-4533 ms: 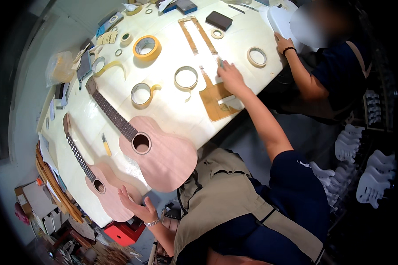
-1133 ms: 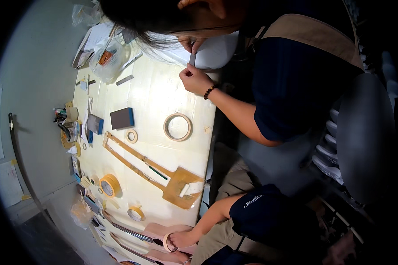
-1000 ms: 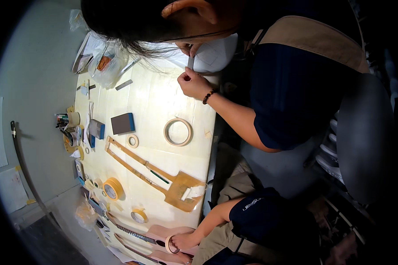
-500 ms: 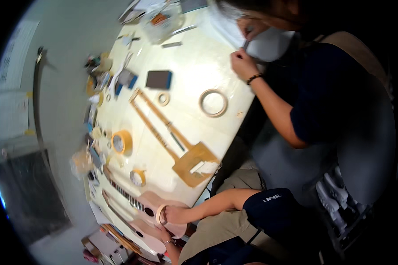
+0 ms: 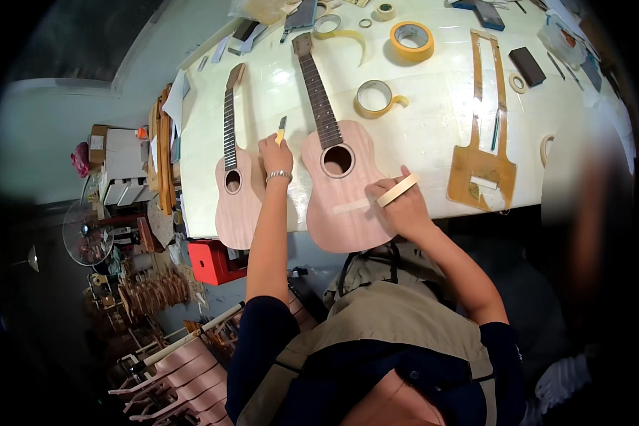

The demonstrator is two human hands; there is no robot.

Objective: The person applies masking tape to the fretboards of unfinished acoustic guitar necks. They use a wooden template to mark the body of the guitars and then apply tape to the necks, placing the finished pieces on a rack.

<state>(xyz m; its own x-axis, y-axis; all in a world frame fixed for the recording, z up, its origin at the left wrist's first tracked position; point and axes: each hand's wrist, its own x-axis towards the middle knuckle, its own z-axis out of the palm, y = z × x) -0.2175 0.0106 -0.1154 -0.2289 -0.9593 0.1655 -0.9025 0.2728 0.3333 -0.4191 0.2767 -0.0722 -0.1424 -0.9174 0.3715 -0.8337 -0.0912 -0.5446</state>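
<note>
The right-hand guitar is lying face up at the near edge of the table, and a pale tape strip is appearing to rest across its lower body, running up to the right hand. That hand is gripping a tape roll; whether any fingers are passing through the ring, the view is not showing. The left hand is clamping the lower handle of a yellow-handled knife between the two guitars; whether the knife is touching the table cannot be told. Handling the strip well is likely calling for light, even tension, a flat lay without wrinkles, and fingertips pressing it down onto the wood, while the blade is staying clear of the bare face. The guitar's long axis is running away from the person, its neck pointing toward the far side and leaning slightly left, its rounded end facing the wearer. The strip is lying crosswise to that axis, rising a little rightward. The roll is showing nearly edge-on, its band slanting up to the right, and the knife's blade is pointing away from the person.
</note>
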